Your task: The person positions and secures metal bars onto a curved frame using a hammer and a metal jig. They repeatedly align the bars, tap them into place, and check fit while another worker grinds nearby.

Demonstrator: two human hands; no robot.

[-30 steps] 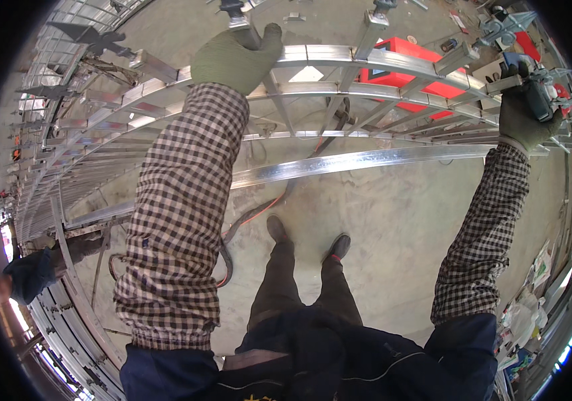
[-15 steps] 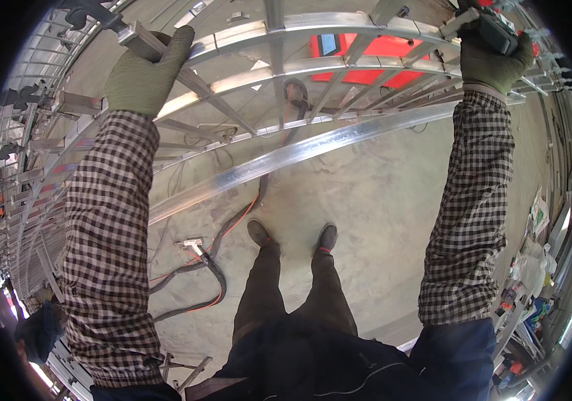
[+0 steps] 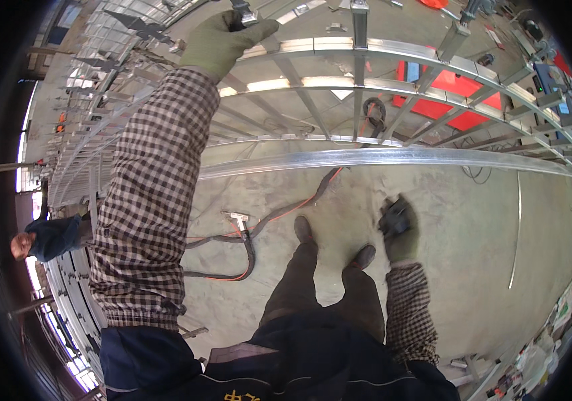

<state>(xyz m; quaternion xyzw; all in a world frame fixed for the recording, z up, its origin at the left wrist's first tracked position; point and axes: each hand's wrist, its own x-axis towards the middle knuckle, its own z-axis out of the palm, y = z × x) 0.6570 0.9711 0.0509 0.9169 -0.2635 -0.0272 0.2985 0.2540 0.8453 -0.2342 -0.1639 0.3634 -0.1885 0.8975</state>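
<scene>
My left hand (image 3: 222,45), in an olive-green work glove, is closed around the top of a picket on a silvery metal fence panel (image 3: 393,85). A dark finial pokes out above my fingers, and the thumb stretches along to the right. Down by my right shoe, well apart from the panel, hangs my right hand (image 3: 403,244) in the same kind of glove. Its fingers are curled around a dark boxy object (image 3: 395,218), blurred and partly hidden, so its kind does not show. A long metal bar (image 3: 366,158) lies below the panel.
A white-headed tool (image 3: 238,219) on a dark hose (image 3: 286,208) lies left of my feet. Behind the panel is a red case (image 3: 456,93). More fence panels (image 3: 75,157) stand at left, near another person (image 3: 59,237). Scraps (image 3: 533,357) are piled at lower right.
My right hand has left the panel's far right and dropped beside my right leg, dark object still in it. The view has turned left; my left hand stays on the panel.
</scene>
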